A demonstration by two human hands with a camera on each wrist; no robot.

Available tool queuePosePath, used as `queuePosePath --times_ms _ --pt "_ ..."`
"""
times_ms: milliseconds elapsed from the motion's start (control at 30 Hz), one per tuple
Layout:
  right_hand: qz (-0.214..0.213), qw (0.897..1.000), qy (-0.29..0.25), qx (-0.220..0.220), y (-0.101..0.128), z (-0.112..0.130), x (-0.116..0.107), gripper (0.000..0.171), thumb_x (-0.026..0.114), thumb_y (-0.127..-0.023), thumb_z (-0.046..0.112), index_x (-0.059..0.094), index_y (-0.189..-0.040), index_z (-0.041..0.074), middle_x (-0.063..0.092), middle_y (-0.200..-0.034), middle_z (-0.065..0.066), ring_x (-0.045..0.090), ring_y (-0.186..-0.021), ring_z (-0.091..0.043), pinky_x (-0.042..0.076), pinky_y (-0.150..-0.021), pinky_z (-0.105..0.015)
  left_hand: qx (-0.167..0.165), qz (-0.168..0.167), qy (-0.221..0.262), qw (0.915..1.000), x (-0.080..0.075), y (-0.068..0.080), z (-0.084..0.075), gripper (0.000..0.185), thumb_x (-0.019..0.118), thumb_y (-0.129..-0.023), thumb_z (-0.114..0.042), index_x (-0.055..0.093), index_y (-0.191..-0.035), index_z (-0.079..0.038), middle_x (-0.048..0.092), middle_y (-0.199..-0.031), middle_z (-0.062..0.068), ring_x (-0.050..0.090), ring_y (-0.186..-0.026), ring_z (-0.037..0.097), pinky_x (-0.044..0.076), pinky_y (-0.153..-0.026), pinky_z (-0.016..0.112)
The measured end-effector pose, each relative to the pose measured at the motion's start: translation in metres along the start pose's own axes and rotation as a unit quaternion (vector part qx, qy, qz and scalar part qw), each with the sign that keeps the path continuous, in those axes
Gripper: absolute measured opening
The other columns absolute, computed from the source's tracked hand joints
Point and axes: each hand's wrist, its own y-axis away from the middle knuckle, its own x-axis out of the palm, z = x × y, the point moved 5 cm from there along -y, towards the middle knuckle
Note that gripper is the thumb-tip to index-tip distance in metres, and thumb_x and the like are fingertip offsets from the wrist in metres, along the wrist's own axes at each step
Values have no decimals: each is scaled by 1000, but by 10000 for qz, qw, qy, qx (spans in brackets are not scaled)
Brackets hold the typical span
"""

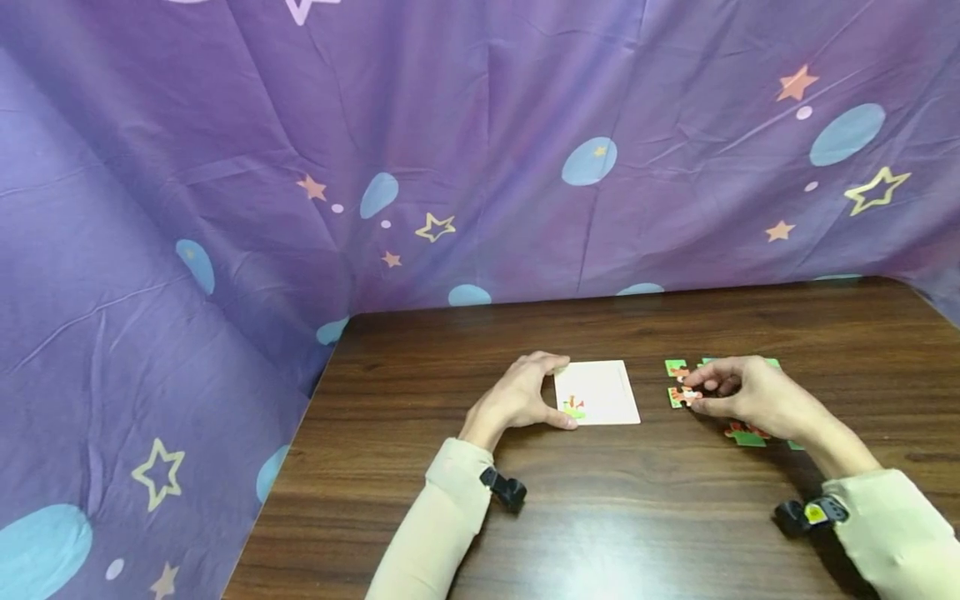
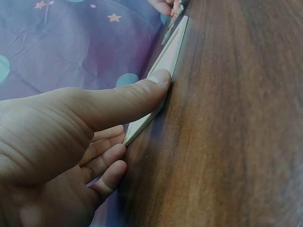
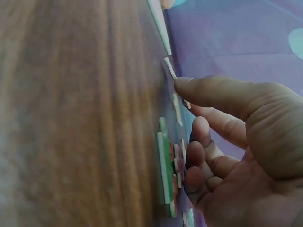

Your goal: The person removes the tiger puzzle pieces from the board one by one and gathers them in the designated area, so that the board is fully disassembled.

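Note:
My left hand (image 1: 517,393) holds the white square puzzle board (image 1: 606,392) by its left side, thumb at the near corner and fingers at the far one. One green and orange puzzle piece (image 1: 573,409) lies in the board's near left corner. To the right of the board, my right hand (image 1: 761,398) pinches a puzzle piece (image 1: 677,398) with orange and white on green between thumb and index finger. Just beyond it lies a similar piece (image 1: 677,367). In the right wrist view, the thumb (image 3: 208,92) touches the end of a thin piece (image 3: 169,67).
More puzzle pieces (image 1: 748,438) lie under and around the right hand, partly hidden by it. They look bunched close together in the right wrist view. Behind the brown wooden table (image 1: 450,350) hangs a purple cloth (image 1: 480,150) with stars, which also covers the left side.

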Motion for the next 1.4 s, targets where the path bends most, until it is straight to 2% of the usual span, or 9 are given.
queuePosePath --times_ms 233,733,1100,1400 --pt "13 9999 83 136 0 -2 3 30 88 -83 20 77 -110 12 64 -93 -6 59 -73 -5 51 -57 -23 29 3 -6 10000 1 -1 0 101 97 -70 -41 48 -156 -18 49 -156 -2 41 -146 19 31 -123 32" --pt "-9 9999 115 120 -1 -2 4 28 87 -83 17 77 -107 10 65 -93 -7 58 -74 -6 51 -59 -23 66 -17 -59 10000 1 -1 1 101 97 -70 -41 48 -156 -17 49 -157 -2 41 -146 20 29 -124 31" --pt "-24 9998 135 137 -2 -3 4 33 88 -83 19 76 -111 8 65 -95 -7 58 -76 -5 51 -62 -22 113 -42 -104 9999 0 -1 0 102 97 -69 -41 49 -155 -17 50 -156 -1 41 -145 19 30 -124 30" --pt "-87 9995 174 265 0 -1 0 34 86 -87 32 76 -114 13 68 -101 -8 62 -81 -11 53 -64 -24 70 -17 -42 10000 0 -1 0 102 97 -70 -41 48 -156 -17 50 -156 -2 42 -145 19 31 -123 32"
